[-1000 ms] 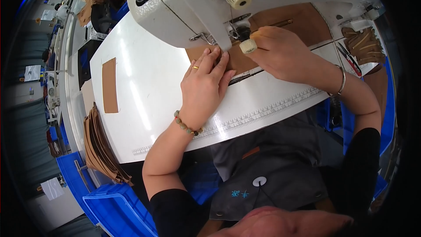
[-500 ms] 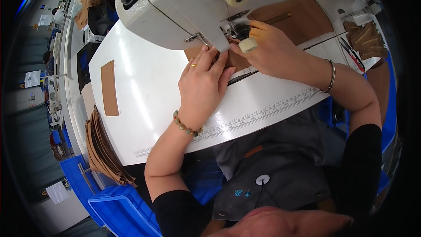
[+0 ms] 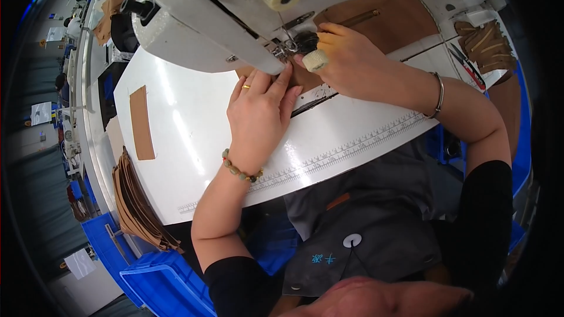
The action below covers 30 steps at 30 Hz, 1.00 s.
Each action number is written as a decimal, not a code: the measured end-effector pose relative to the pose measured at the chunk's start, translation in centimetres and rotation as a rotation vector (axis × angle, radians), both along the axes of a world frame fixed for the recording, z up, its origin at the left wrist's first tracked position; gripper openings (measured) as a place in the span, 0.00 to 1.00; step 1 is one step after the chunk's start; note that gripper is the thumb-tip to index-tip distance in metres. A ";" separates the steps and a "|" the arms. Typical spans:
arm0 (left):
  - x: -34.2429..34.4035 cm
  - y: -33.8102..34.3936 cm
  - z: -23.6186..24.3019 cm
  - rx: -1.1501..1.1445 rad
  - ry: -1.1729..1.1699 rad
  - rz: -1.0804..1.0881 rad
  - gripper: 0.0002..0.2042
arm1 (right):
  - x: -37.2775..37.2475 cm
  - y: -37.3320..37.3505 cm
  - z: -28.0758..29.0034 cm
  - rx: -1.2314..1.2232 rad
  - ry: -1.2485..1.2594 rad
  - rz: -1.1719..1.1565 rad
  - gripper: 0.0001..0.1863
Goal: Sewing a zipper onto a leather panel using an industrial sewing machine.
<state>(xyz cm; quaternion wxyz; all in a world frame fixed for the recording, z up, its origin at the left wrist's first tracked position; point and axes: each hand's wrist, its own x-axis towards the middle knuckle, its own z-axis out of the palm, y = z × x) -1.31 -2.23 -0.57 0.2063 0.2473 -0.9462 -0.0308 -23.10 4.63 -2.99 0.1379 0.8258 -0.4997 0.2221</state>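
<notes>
A brown leather-like panel (image 3: 405, 17) with a zipper (image 3: 360, 19) lies partly under the white sewing machine head (image 3: 194, 29). My left hand (image 3: 258, 108) rests flat on the panel's near left part, fingers stretched forward and thumb apart. Its fingertips are beside the lower end of the machine head. My right hand (image 3: 352, 64) is arched over the panel just right of the needle area, thumb toward the stitching spot. A cream knob (image 3: 315, 60) and a dark dial in front of it hide some of its fingertips. The needle point is hidden.
A brown strip (image 3: 141, 123) lies on the white table (image 3: 182, 164) at left. Stacked brown panels (image 3: 135, 205) hang at its left edge above a blue bin (image 3: 158, 282). At right are scissors (image 3: 468, 67) and brown zippered pieces (image 3: 486, 47). A printed ruler (image 3: 329, 164) runs along the front edge.
The view has shifted slightly, so the machine head appears farther left. Both hands stay at the panel by the needle area, with little visible change in their grip.
</notes>
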 end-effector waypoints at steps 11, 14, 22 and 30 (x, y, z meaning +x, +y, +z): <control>-0.2 -0.2 0.2 -0.057 -0.007 -0.018 0.15 | -0.2 -0.3 0.2 -0.009 0.012 -0.012 0.13; -0.1 -0.2 0.2 -0.053 0.001 -0.011 0.14 | -0.1 -0.6 -0.1 -0.029 -0.017 0.005 0.11; 0.0 -0.3 0.0 -0.013 -0.015 0.001 0.15 | 0.0 -0.5 0.1 -0.014 -0.003 -0.003 0.11; 0.1 -0.3 -0.4 -0.007 0.010 0.021 0.15 | -2.8 3.1 6.0 -0.035 -0.026 0.040 0.11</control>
